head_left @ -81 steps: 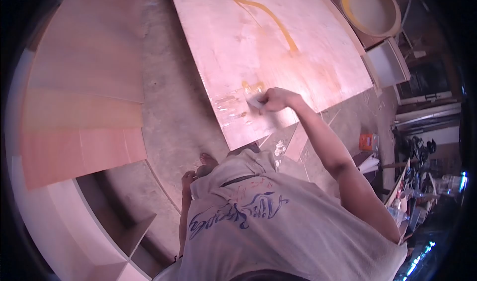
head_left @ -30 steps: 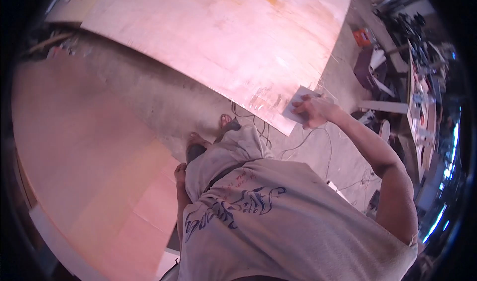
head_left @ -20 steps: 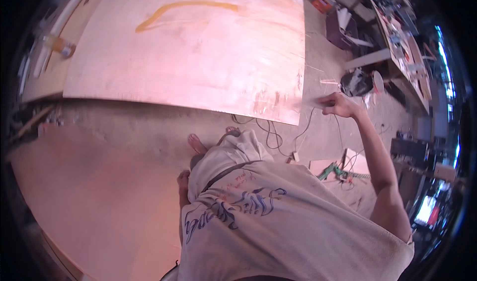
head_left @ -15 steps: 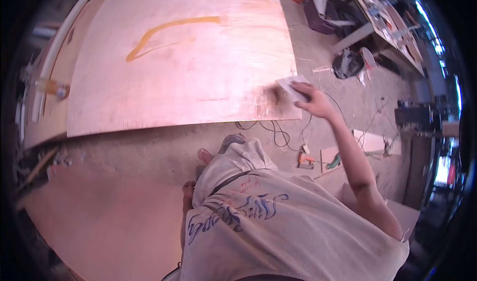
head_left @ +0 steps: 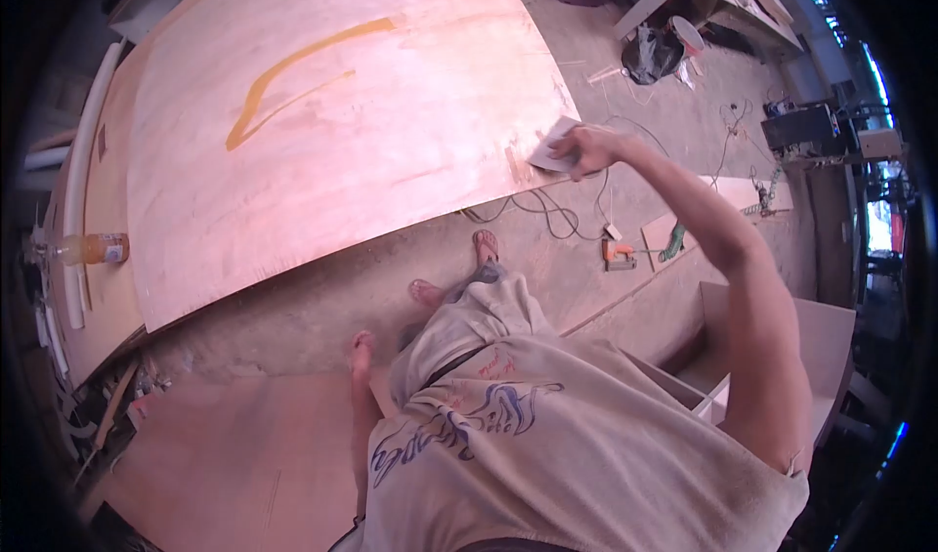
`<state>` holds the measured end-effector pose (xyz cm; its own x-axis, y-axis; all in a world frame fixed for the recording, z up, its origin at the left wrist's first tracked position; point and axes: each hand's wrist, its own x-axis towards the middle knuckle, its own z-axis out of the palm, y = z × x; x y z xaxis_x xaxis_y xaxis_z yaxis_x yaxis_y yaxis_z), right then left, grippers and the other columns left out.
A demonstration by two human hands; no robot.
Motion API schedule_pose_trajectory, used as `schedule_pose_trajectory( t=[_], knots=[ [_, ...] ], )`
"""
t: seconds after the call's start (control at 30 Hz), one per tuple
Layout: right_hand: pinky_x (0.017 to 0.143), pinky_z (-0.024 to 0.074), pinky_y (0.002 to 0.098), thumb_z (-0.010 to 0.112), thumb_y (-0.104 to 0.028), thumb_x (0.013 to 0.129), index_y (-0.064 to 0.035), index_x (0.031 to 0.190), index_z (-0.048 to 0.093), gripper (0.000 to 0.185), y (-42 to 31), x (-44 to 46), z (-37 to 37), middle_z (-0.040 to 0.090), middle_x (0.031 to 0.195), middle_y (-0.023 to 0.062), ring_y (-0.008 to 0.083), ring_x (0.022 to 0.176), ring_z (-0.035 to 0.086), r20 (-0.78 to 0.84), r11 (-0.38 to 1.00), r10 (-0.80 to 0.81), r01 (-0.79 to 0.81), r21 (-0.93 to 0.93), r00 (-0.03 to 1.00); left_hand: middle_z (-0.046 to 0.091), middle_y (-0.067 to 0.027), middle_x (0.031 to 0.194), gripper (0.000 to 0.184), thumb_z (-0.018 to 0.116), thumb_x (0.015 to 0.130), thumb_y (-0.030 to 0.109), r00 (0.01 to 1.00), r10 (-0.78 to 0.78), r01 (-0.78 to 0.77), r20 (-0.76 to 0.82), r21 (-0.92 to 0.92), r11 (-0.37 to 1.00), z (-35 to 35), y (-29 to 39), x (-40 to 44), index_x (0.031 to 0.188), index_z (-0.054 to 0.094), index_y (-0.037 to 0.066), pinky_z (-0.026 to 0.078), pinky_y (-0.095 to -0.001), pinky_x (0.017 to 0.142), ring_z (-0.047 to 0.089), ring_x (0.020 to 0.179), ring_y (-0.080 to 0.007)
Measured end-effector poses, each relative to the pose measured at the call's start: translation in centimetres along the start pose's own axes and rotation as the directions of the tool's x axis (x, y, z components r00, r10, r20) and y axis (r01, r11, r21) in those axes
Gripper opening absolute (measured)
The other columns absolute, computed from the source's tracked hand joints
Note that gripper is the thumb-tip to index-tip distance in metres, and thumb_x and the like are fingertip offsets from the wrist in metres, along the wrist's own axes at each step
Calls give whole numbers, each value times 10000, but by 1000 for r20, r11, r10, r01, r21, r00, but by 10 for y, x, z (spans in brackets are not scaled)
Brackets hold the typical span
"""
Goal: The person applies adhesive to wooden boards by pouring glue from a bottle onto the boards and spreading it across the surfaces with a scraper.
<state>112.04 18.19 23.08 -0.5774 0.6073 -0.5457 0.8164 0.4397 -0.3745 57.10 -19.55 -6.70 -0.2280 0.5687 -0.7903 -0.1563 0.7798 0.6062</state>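
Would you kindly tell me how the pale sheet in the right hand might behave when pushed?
The pale sheet looks thin, so it is probably light. It appears flat in the right hand, suggesting some stiffness. Its flat shape makes rolling unlikely.

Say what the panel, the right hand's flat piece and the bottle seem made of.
Panel: likely plywood, low sheen; faint grainlike streaks suggest wood. Flat piece: thin, pale, matte-looking; plastic, metal or card, can't tell. Bottle: probably plastic, glossy; one end looks translucent.

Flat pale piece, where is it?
Head view, right of centre: the right hand holds the flat pale piece at the near right corner of the panel; the orange tool lies below in frame.
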Motion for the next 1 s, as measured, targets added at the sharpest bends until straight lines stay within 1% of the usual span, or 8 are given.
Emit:
schedule_pose_trajectory(
  t=[0.13,0.23,0.37,0.5,0.6,0.7,0.83,1.0],
  knots=[
    [914,460,310,726,-269,559,-39,1058,688,551,10,-47,5,639,1164,135,245,1026,617,262,959,225,-260,111,939,639,-29,921,200,553,911,241,988,-127,134,-88,90,987,7,-11,-20,1048,603,104,484,-286,683,609,831,-133],
    [890,462,298,703,-267,600,-27,1028,697,491,-2,-73,9,677,1073,125,204,976,630,466,858,452,-514,6,760,603,-25,970,206,542,929,222,981,-191,191,33,-3,982,3,-39,-24,1096,581,107,465,-314,756,581,849,-142],
    [916,454,304,673,-210,673,-37,1087,677,448,-42,-104,0,673,1090,121,200,985,628,125,811,268,-294,507,955,606,-27,989,219,549,927,228,984,-124,115,126,71,991,-6,-74,-30,1108,579,107,465,-319,765,584,867,-143],
    [985,422,301,676,-245,729,-78,1231,591,536,-86,-63,13,573,1274,125,264,1160,550,-350,891,290,-118,438,891,609,-30,1009,234,556,925,233,981,-32,3,190,148,989,-14,-87,-33,1121,578,107,465,-324,774,586,885,-143],
    [1007,295,640,651,-374,726,-116,1224,595,563,-110,-14,62,557,1305,39,267,1254,466,-631,923,358,-364,125,688,611,-31,1023,245,561,924,238,983,-40,27,178,77,997,-18,-65,-44,1130,577,107,464,-327,780,588,898,-144],
    [957,224,740,650,-399,704,-130,1206,603,572,-142,-28,28,534,1333,11,246,1266,457,-125,837,541,-517,180,832,622,-35,1031,264,579,915,236,995,-104,104,-4,103,989,0,16,-76,1141,578,99,470,-329,778,601,925,-152],
    [916,230,771,645,-398,706,-145,1213,587,569,-120,-9,23,530,1318,16,294,1293,413,-421,894,449,-395,212,788,641,-38,999,266,596,905,224,991,-82,96,-104,143,985,14,58,-97,1139,585,97,470,-316,763,622,938,-166],
    [937,290,705,667,-458,697,-156,1281,547,668,-100,-1,38,468,1397,11,276,1311,393,-282,860,505,-450,239,816,654,-58,1026,274,601,898,219,968,-245,250,-53,287,925,20,49,-109,1146,580,106,462,-316,785,630,942,-179]
  ],
)
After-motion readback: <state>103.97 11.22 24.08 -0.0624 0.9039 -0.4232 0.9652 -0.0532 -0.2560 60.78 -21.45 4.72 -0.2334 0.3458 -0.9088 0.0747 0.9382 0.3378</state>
